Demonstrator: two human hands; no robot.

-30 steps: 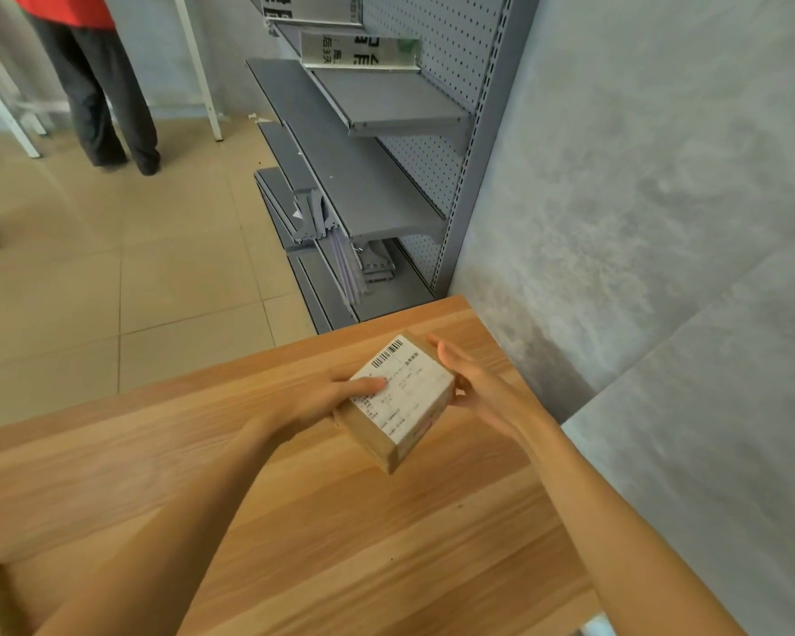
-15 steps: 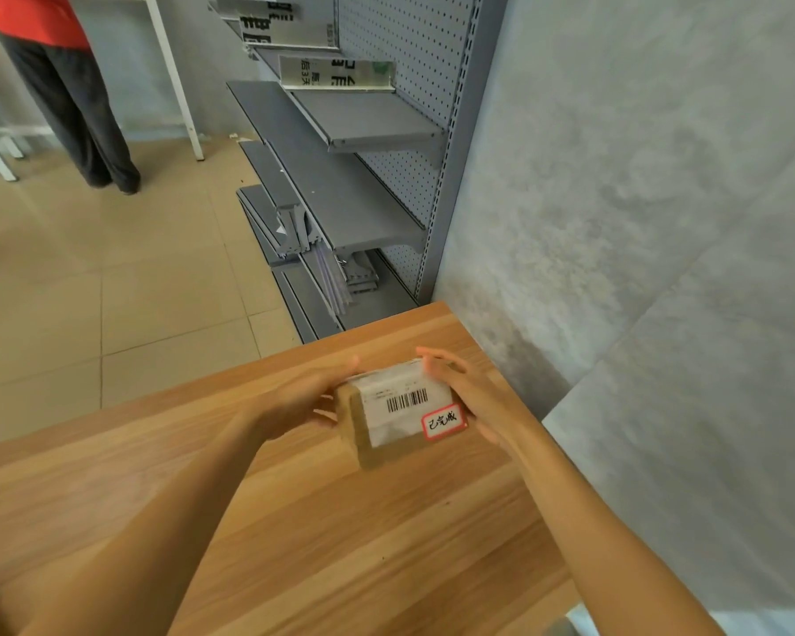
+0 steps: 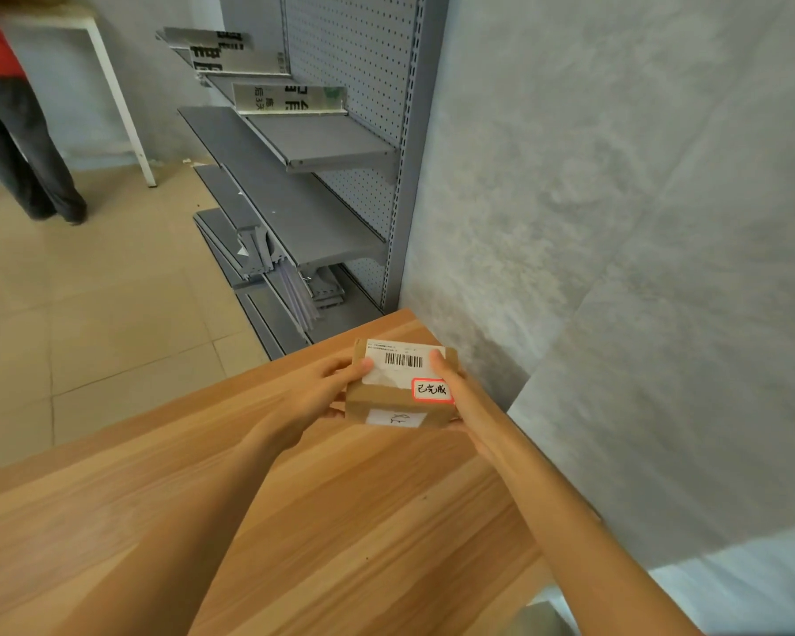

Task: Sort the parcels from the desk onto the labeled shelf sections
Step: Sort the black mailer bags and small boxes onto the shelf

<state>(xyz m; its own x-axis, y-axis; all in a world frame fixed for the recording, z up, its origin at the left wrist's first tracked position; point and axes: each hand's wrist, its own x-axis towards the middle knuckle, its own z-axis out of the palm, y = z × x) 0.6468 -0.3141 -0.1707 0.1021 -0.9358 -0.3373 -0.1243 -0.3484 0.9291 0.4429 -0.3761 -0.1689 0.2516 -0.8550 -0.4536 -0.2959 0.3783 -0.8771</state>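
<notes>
Parcel (image 3: 402, 387) pinched between our left hand (image 3: 315, 399) and right hand (image 3: 462, 403), label up for reading above the table (image 3: 340, 521).

Matt brown cardboard parcel (image 3: 398, 397) with white paper labels; smooth wood-grain desk (image 3: 340, 521); grey perforated metal shelf (image 3: 322, 144).

A small brown cardboard parcel (image 3: 402, 387) is held just above the far right corner of the wooden table (image 3: 340, 521), its top face tilted toward the camera. That face carries a white shipping label with a barcode and a red-bordered handwritten sticker; the near side shows another white label. Beyond the table, grey metal shelves (image 3: 304, 195) with upright section labels stand against a pegboard back.
</notes>
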